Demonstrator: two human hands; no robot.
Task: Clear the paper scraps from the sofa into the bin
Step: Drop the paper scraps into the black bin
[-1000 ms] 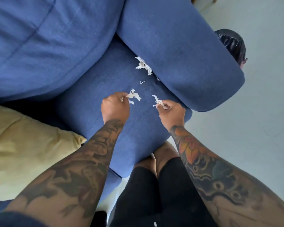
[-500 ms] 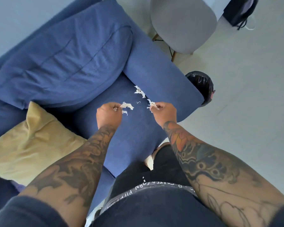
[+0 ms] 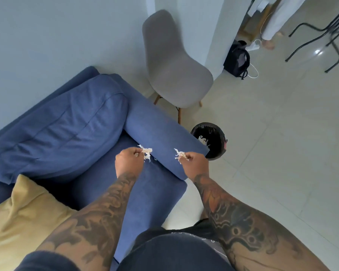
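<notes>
Both forearms are covered in dense tattoos: dark swirling floral shapes on the left forearm (image 3: 98, 218), an orange flower and dark eye-like circles on the right forearm (image 3: 235, 222). A dark navy sleeve (image 3: 47, 261) is worn, and black shorts (image 3: 176, 251) with a lettered waistband.

One wide-angle camera sits on the person's head, looking forward and steeply down along both forearms. The nearest things are the torso and arms at the bottom edge — the sofa (image 3: 70, 126) fills the near left, the bin (image 3: 208, 139) stands mid-right on the floor, and the grey chair (image 3: 170, 61) lies farther off. Straight lines bow toward the edges.
</notes>
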